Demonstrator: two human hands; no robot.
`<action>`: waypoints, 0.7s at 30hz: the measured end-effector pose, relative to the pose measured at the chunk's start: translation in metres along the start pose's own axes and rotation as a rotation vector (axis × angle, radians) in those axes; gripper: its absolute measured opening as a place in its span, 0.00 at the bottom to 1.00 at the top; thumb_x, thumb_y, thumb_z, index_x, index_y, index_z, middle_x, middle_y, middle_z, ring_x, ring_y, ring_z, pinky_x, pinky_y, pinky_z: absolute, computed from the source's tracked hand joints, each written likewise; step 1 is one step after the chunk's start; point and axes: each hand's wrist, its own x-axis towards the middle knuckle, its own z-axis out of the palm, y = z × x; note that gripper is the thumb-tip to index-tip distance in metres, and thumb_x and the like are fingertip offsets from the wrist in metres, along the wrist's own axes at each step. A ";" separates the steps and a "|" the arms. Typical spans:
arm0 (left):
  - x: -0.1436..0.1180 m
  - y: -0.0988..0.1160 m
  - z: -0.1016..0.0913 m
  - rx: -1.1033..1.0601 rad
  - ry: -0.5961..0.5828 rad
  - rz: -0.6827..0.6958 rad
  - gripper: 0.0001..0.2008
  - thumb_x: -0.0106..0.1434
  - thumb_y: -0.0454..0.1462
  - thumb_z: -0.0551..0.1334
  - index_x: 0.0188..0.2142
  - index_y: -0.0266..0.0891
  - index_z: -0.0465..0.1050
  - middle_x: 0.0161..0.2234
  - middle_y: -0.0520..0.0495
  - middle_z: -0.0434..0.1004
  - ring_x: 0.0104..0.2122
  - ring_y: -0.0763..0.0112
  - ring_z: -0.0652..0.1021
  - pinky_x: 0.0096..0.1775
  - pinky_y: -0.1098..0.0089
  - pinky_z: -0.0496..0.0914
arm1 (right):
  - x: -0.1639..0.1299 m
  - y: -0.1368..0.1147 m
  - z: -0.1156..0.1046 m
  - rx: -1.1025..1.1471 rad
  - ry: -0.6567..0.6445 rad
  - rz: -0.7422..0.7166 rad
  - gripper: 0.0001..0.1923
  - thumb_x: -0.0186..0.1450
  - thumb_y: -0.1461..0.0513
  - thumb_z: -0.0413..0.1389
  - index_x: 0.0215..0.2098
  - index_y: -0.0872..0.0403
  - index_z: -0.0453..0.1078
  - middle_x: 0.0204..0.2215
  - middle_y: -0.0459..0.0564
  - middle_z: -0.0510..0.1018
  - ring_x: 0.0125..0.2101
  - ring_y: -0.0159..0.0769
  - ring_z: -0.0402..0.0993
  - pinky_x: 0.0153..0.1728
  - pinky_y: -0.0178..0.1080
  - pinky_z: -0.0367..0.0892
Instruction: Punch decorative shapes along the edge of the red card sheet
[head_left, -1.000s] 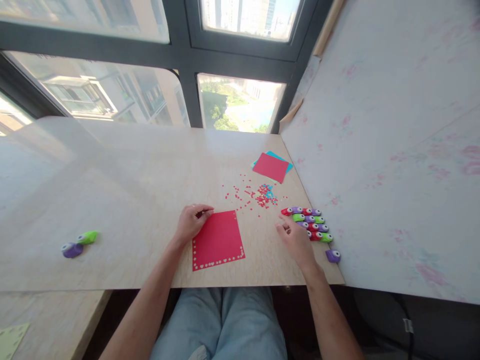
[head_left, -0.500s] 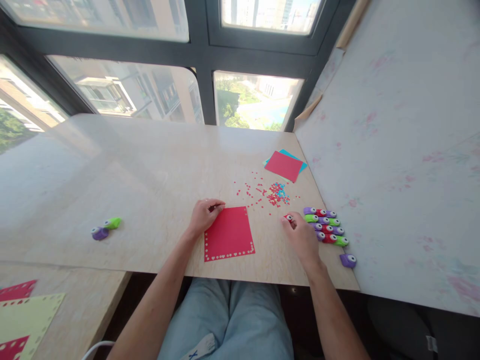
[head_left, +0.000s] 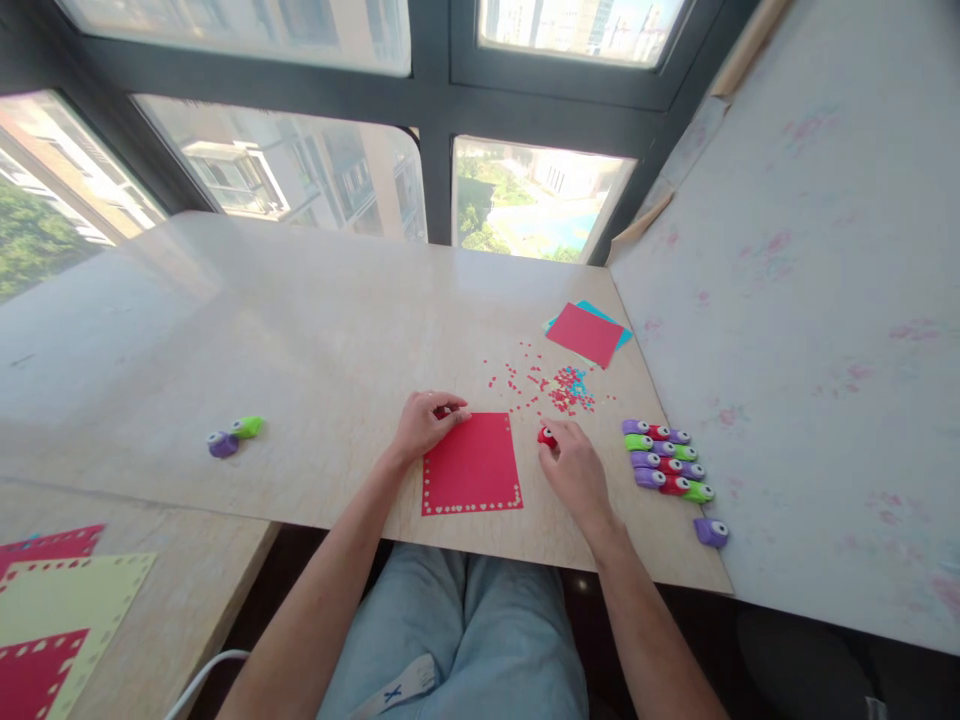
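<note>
A red sheet of paper (head_left: pixel 472 465) lies flat in front of me, with small shapes punched along its bottom edge and partly up its sides. My left hand (head_left: pixel 429 425) pinches the sheet's top left corner, fingers closed on it. Just right of the sheet, my right hand (head_left: pixel 576 465) holds a small red craft punch (head_left: pixel 547 437) between thumb and fingers. The punch is apart from the paper. Beyond the right hand lies a scatter of red, blue and pale punched-out paper bits (head_left: pixel 566 390).
Rows of purple, red and green craft punches (head_left: pixel 667 465) stand at the right, with a single purple punch (head_left: pixel 711 532) nearer me. Two more punches (head_left: pixel 223 444) sit at left. Colored sheets (head_left: pixel 585 333) lie at the back right; punched sheets (head_left: pixel 71 590) are at lower left.
My right hand has moved left with the red craft punch, from beside the punch rows toward the red sheet. My left hand stays at the sheet's corner. The view has shifted slightly.
</note>
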 end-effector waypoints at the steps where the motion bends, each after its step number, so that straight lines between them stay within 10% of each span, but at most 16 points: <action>1: 0.000 0.000 0.000 -0.003 0.004 -0.002 0.10 0.61 0.43 0.64 0.36 0.39 0.80 0.29 0.47 0.81 0.29 0.70 0.77 0.36 0.69 0.71 | 0.003 0.001 0.002 0.051 -0.004 -0.052 0.20 0.63 0.66 0.49 0.51 0.54 0.72 0.45 0.57 0.77 0.45 0.45 0.73 0.47 0.46 0.68; 21: 0.000 -0.005 0.003 -0.060 0.035 0.050 0.06 0.62 0.35 0.63 0.33 0.40 0.80 0.33 0.47 0.82 0.32 0.70 0.78 0.40 0.69 0.69 | 0.037 0.008 0.029 0.340 0.033 -0.269 0.12 0.67 0.61 0.52 0.46 0.51 0.75 0.45 0.54 0.80 0.48 0.43 0.73 0.52 0.48 0.68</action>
